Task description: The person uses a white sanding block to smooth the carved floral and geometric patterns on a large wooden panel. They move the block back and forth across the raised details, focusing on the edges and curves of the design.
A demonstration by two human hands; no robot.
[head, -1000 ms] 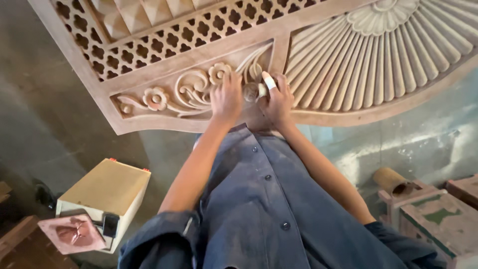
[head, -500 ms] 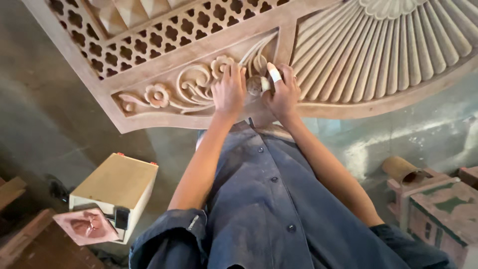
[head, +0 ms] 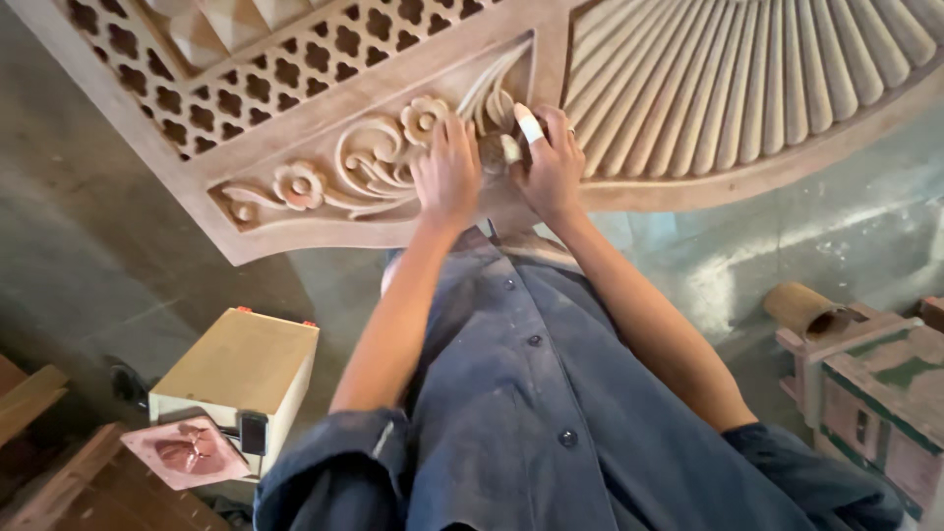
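Head view, looking down on a large carved wooden panel (head: 551,147) that fills the frame from 10 to 2 o'clock. Both hands meet at 12 o'clock on its floral scroll carving (head: 364,162), just beside the fluted fan section (head: 747,88) at 1 o'clock.

Risks, as a judgement: the raised petals and thin stems look fragile, so heavy or uneven pressure could round their edges or chip a tip; the hands are crowded together, so a slip of the small piece could scrape a finger; fine dust could hide the surface being worked.

Left hand (head: 447,177): fingers loosely spread and lying flat on the scrollwork, gripping nothing, bracing against the wood. Right hand (head: 553,162): fingers curled together and clamped on a small pale piece (head: 510,148), which may be sanding paper or a small tool; it cannot be told which. It is pressed to the carving between the two hands. One finger wears pale tape (head: 529,124).

At 8 o'clock, a cream box (head: 236,374) stands on the floor (head: 88,246); at 4 o'clock, a wooden stand (head: 865,393)
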